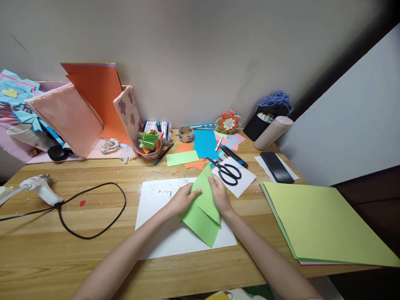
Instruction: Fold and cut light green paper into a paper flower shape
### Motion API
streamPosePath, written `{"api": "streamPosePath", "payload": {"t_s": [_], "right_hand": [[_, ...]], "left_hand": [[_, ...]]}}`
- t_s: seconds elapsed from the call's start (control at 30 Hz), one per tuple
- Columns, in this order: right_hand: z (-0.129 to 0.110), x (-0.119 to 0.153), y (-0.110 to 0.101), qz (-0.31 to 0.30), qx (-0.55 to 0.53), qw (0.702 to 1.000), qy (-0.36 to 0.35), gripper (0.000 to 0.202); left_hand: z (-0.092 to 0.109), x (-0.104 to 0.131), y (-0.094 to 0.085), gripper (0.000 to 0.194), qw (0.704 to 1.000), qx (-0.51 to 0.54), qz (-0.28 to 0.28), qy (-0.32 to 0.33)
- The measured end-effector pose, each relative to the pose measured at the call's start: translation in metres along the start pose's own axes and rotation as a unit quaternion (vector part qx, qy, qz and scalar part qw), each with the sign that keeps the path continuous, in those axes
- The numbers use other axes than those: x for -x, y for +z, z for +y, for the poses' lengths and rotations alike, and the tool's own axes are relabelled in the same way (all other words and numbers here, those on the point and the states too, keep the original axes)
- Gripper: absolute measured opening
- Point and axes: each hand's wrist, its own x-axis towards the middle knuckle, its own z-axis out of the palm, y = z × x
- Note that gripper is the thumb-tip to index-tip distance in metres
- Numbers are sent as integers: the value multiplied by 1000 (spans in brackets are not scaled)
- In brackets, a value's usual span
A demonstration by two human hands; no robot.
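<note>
A folded sheet of green paper is held up over a white sheet that bears small coloured marks. My left hand grips its left side, thumb lying across the front. On the opposite edge, my right hand is closed with the thumb near the top corner. The paper comes to a point at the top, and a flap crosses its lower half. Black-handled scissors lie just beyond my right hand, partly on a smaller white paper. A light green strip rests behind the folded sheet.
A glue gun with a looped black cord is at left. Large coloured sheets are stacked at right, near a black phone. Along the wall stand a pink holder, a tape roll, a paper flower and a bottle.
</note>
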Motion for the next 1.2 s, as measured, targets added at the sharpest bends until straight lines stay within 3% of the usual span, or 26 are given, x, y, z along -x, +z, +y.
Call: {"api": "streamPosePath", "payload": {"t_s": [0.17, 0.53, 0.7, 1.2], "right_hand": [[6, -1, 1, 15, 4, 1000, 9, 25], [5, -2, 1, -7, -59, 998, 12, 25], [-2, -3, -1, -18, -76, 997, 26, 24], [-7, -5, -3, 6, -35, 999, 20, 31]], "left_hand": [[-5, -2, 3, 30, 998, -60, 21, -3], [1, -1, -3, 37, 1000, -5, -2, -13], [5, 2, -5, 38, 999, -26, -12, -33], [11, 4, -5, 37, 996, -92, -18, -6]]}}
